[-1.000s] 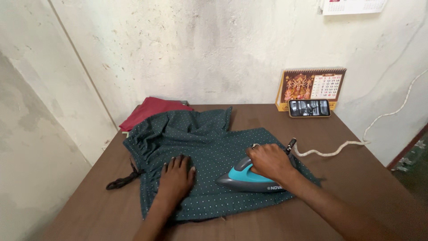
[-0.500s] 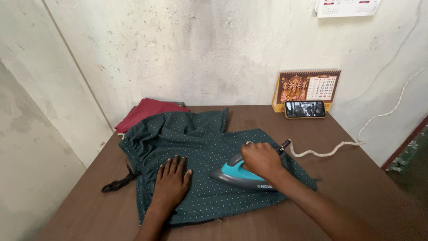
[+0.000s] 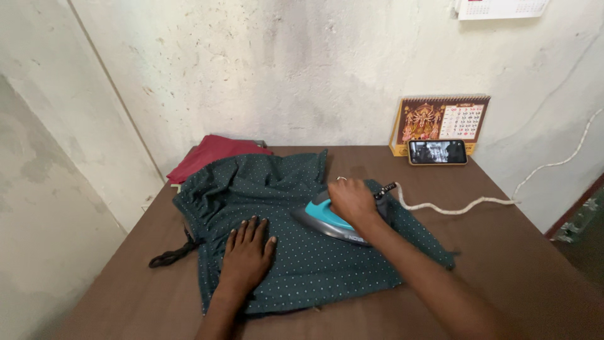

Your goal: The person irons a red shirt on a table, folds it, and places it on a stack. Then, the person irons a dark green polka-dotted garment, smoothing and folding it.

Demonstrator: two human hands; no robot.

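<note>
A dark green dotted garment (image 3: pixel 302 252) lies spread on a brown wooden table (image 3: pixel 503 252). My right hand (image 3: pixel 352 200) grips the handle of a teal and grey electric iron (image 3: pixel 324 221), which rests flat on the upper middle of the cloth with its tip pointing left. My left hand (image 3: pixel 247 252) lies palm down on the cloth, fingers spread, to the left of the iron and a little nearer to me. A black drawstring (image 3: pixel 171 253) trails off the garment's left side.
The iron's white cord (image 3: pixel 465 204) runs right across the table and up the wall. A folded red cloth (image 3: pixel 211 154) lies at the back left. A desk calendar (image 3: pixel 438 123) and a phone (image 3: pixel 437 152) stand against the back wall.
My right hand has slid the iron away from me and to the left, from the cloth's lower right toward its upper middle. My left hand has stayed flat in place.
</note>
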